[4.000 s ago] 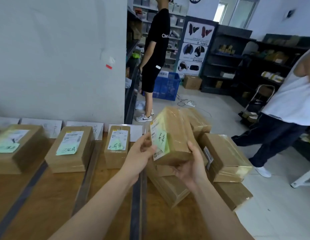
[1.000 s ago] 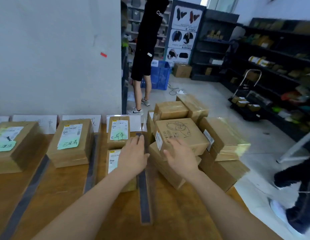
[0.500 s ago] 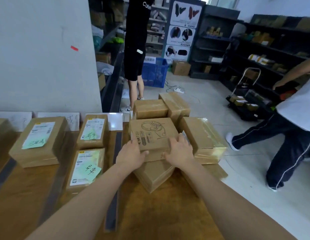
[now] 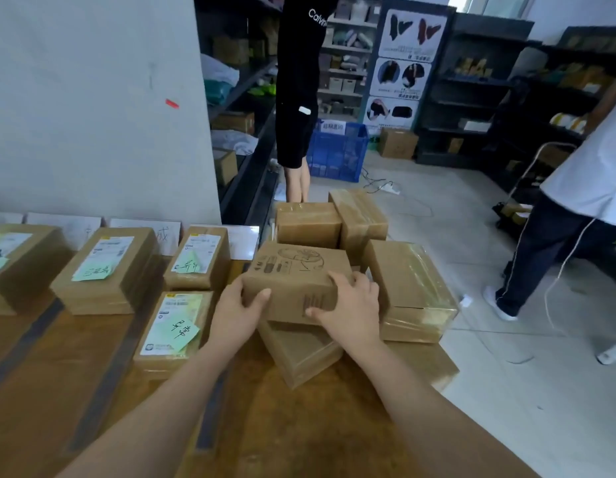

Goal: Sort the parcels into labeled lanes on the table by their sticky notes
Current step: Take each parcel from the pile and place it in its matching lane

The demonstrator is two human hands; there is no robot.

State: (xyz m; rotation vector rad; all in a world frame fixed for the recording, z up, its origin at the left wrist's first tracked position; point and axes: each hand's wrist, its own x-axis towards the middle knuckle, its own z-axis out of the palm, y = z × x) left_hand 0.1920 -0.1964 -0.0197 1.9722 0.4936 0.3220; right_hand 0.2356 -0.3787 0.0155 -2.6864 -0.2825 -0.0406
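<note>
Fingers [image 4: 339, 277] of the right hand [image 4: 354, 312] curl over the top right edge of the printed parcel [image 4: 292, 270], thumb pressed to its near face. The left hand [image 4: 235, 317] clasps the same parcel at its near left corner, thumb laid across the front and the other fingers hidden round the side. So both hands grip this one box, which bears dark printed drawings on top and no sticky note that can be seen. It sits atop the unsorted heap at the right end of the wooden table [image 4: 292, 429], directly over a lower parcel [image 4: 299, 355] turned at an angle; whether it rests on that one or is raised clear of it cannot be told. Just right of it lies a taped parcel [image 4: 411, 288], and two more parcels [image 4: 308, 224] stand behind. To the left, dark tape strips [image 4: 210, 412] divide the table into lanes. The nearest lane holds a near sorted parcel [image 4: 168, 339] with a green sticky note [image 4: 184, 334] and a far sorted parcel [image 4: 198, 258] behind it, both noted in handwriting. The next lane over has another noted parcel [image 4: 106, 270]. White paper lane labels [image 4: 167, 232] stand against the wall. Beyond, a person in black [image 4: 299, 81] stands by a blue crate [image 4: 337, 150], and a person in a white top [image 4: 582, 201] is at the right.
</note>
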